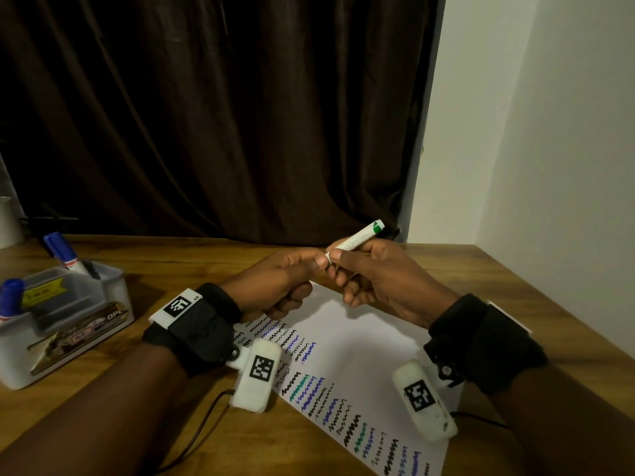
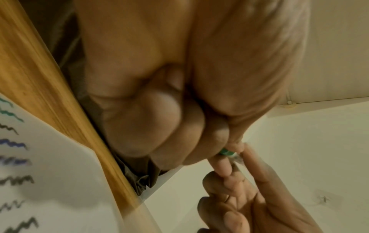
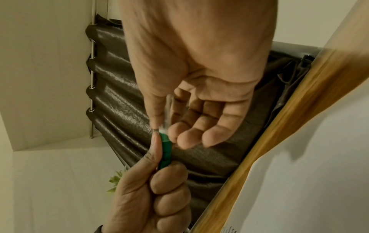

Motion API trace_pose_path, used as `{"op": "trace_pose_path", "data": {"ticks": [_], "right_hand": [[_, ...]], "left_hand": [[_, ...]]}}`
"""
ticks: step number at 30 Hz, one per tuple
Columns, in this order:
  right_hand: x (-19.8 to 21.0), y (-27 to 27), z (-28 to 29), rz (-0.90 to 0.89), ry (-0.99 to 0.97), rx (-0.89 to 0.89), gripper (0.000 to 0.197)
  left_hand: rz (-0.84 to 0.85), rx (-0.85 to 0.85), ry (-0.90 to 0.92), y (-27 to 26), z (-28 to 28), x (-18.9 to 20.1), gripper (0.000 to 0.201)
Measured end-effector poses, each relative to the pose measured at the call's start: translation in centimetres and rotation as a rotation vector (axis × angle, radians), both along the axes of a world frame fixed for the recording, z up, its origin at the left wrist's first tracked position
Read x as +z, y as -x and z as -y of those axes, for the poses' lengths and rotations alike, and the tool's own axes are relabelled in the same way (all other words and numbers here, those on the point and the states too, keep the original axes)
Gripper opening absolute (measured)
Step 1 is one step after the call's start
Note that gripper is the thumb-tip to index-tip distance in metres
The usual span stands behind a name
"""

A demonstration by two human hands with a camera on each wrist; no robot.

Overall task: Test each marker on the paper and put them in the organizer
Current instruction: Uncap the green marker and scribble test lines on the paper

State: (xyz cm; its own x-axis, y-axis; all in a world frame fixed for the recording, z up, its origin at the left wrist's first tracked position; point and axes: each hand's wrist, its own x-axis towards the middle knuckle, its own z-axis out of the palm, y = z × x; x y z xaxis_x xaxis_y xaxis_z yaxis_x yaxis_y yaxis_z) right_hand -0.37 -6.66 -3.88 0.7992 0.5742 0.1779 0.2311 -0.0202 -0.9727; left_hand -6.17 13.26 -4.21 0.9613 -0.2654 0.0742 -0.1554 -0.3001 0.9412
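A white marker with green ends (image 1: 357,240) is held in the air above the paper (image 1: 357,341), tilted up to the right. My right hand (image 1: 360,269) pinches its barrel between thumb and forefinger. My left hand (image 1: 292,273) is a fist gripping the green cap (image 3: 165,151) at the marker's lower end. The cap (image 2: 226,152) barely peeks out of the left fist in the left wrist view. The white sheet carries several rows of black, blue and green squiggles (image 1: 309,386). The grey organizer (image 1: 68,317) stands at the left with blue-capped markers (image 1: 63,250) upright in it.
The wooden table (image 1: 206,269) runs to a dark curtain (image 1: 220,111) at the back and a white wall (image 1: 549,166) at the right. A white cup (image 1: 8,221) stands at the far left edge. Cables trail from both wrist cameras across the table front.
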Motion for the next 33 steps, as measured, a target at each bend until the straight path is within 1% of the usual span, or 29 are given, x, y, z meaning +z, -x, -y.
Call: {"op": "trace_pose_path", "data": {"ticks": [2, 5, 7, 9, 11, 12, 14, 16, 18, 20, 22, 25, 33], "right_hand": [[0.0, 0.1, 0.0, 0.006, -0.002, -0.005, 0.035], [0.1, 0.1, 0.0, 0.006, 0.006, -0.011, 0.036], [0.1, 0.1, -0.1, 0.001, 0.006, -0.024, 0.036], [0.1, 0.1, 0.0, -0.008, 0.005, -0.054, 0.035], [0.1, 0.0, 0.0, -0.043, -0.003, -0.092, 0.031], [0.1, -0.1, 0.1, -0.069, -0.008, -0.107, 0.028], [0.3, 0.0, 0.2, -0.094, 0.016, -0.108, 0.020], [0.3, 0.1, 0.4, -0.040, 0.119, -0.056, 0.016], [0.2, 0.5, 0.5, 0.058, 0.273, 0.037, 0.015], [0.2, 1.0, 0.5, 0.126, 0.376, 0.132, 0.012], [0.3, 1.3, 0.6, 0.143, 0.409, 0.200, 0.010], [0.3, 1.5, 0.5, 0.147, 0.423, 0.221, 0.009], [0.1, 1.5, 0.6, 0.128, 0.455, 0.302, 0.011]], "left_hand": [[0.007, 0.000, 0.010, 0.0, 0.1, 0.0, 0.045], [-0.002, 0.001, 0.006, -0.1, 0.1, 0.0, 0.045], [0.011, 0.006, -0.018, -0.1, 0.0, 0.1, 0.040], [0.023, 0.008, -0.046, 0.0, -0.1, 0.2, 0.031], [-0.010, 0.013, -0.053, 0.1, -0.3, 0.4, 0.028], [-0.040, 0.029, -0.044, 0.1, -0.5, 0.5, 0.032], [-0.092, 0.087, -0.046, 0.0, -1.2, 0.4, 0.052], [-0.130, 0.125, -0.095, -0.2, -1.6, 0.2, 0.063], [-0.175, 0.120, -0.141, -0.3, -1.8, 0.0, 0.068], [-0.203, 0.098, -0.164, -0.3, -1.7, -0.1, 0.073], [-0.219, 0.089, -0.173, -0.5, -1.7, -0.1, 0.076], [-0.239, 0.095, -0.165, -0.5, -1.6, 0.0, 0.080], [-0.258, 0.125, -0.171, -0.2, -1.3, 0.1, 0.077]]}}
